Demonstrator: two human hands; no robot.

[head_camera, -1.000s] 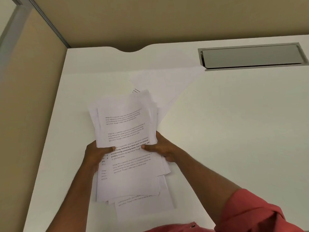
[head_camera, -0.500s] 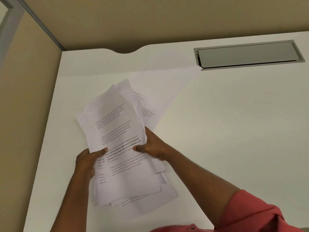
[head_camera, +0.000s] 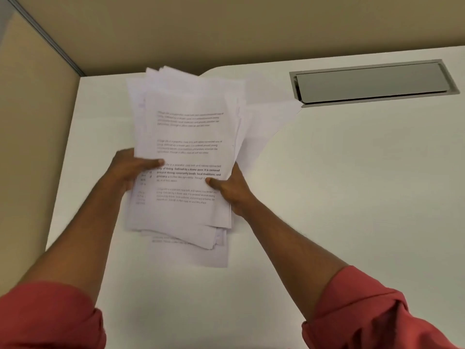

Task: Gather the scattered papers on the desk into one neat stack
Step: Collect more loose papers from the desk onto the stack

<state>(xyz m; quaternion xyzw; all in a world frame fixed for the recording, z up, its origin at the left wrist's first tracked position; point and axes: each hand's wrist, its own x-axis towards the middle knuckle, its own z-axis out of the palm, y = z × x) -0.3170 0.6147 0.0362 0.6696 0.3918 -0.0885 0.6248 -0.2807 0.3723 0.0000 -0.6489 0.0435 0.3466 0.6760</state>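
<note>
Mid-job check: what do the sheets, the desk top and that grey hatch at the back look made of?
Sheets: thin matte printer paper; edges bend and fan. Desk top: likely white matte laminate; smooth, no grain. Grey hatch: probably satin metal, possibly plastic; dull even sheen.

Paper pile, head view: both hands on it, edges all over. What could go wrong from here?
1. The pile is ragged, and the left hand and right hand pinch only its sides; lower sheets could slip out.
2. The bottom sheet and the far sheet by the hatch appear to lie on the desk, so they might get left behind.
</note>
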